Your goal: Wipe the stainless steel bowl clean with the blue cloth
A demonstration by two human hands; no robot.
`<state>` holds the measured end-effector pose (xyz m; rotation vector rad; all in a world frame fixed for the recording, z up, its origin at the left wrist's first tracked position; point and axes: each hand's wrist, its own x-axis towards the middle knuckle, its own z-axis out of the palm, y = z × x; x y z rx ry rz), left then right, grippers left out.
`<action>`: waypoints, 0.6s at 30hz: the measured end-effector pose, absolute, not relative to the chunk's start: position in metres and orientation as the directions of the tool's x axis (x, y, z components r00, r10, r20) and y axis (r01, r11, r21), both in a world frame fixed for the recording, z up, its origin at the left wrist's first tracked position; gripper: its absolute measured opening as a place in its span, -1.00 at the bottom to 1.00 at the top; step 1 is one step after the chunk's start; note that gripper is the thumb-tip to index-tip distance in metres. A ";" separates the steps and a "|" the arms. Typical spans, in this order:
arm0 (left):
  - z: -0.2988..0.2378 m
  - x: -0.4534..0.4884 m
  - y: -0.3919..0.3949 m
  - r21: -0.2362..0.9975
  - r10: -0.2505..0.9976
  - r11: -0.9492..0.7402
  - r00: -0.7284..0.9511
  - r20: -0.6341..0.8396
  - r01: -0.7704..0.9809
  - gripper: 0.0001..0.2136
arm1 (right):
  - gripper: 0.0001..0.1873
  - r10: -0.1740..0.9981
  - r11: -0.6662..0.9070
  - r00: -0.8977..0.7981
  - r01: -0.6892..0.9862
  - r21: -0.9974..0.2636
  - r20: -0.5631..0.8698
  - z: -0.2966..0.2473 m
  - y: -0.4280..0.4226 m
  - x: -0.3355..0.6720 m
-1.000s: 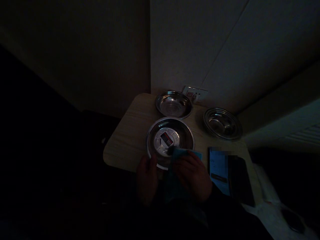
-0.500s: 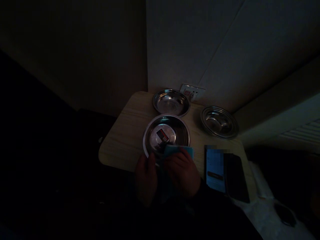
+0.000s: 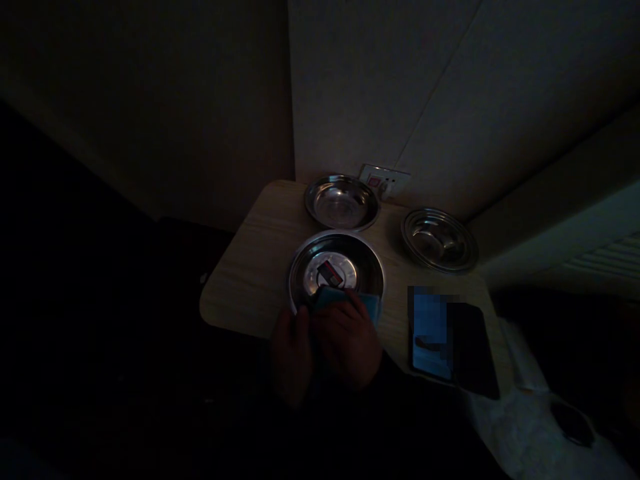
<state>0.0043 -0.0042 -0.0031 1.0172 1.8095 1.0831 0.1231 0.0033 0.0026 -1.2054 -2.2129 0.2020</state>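
A round stainless steel basin (image 3: 367,263) lies at the near edge of the small table, with a dark label (image 3: 330,274) on its bottom. My left hand (image 3: 291,353) grips the near left rim, thumb on top. In my right hand (image 3: 350,340) is a teal cloth (image 3: 370,305), pressed at the near inner side of the basin. The fingers are closed over the cloth and cover part of it. The scene is very dim, so the near rim between my hands is hard to make out.
Behind the basin stands a second steel basin (image 3: 343,207); a stack of steel bowls (image 3: 440,243) is at the right. A lit phone (image 3: 431,333) lies by a dark flat case (image 3: 473,350) on the wood-patterned table (image 3: 250,267). A wall socket (image 3: 384,180) is behind.
My right hand has moved left with the cloth along the near side of the basin. The basin has shifted slightly right, while my left hand keeps its grip on the rim.
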 end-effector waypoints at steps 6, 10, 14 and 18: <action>-0.001 0.006 -0.005 0.913 0.879 0.345 -0.417 -0.232 0.219 -0.70 | -0.85 0.774 0.613 -0.467 0.721 -0.324 0.426 0.003 0.000 0.144; 0.001 0.009 -0.007 0.913 0.885 0.336 -0.410 -0.222 0.233 -0.71 | -0.88 0.834 0.535 -0.372 0.727 -0.430 0.408 0.005 0.001 0.133; -0.003 0.006 -0.010 0.924 0.895 0.329 -0.379 -0.237 0.197 -0.70 | -0.90 0.845 0.529 -0.397 0.723 -0.444 0.359 0.005 0.004 0.133; -0.003 0.009 -0.011 0.923 0.895 0.316 -0.391 -0.213 0.221 -0.73 | -0.87 0.847 0.526 -0.412 0.745 -0.410 0.337 0.006 0.005 0.141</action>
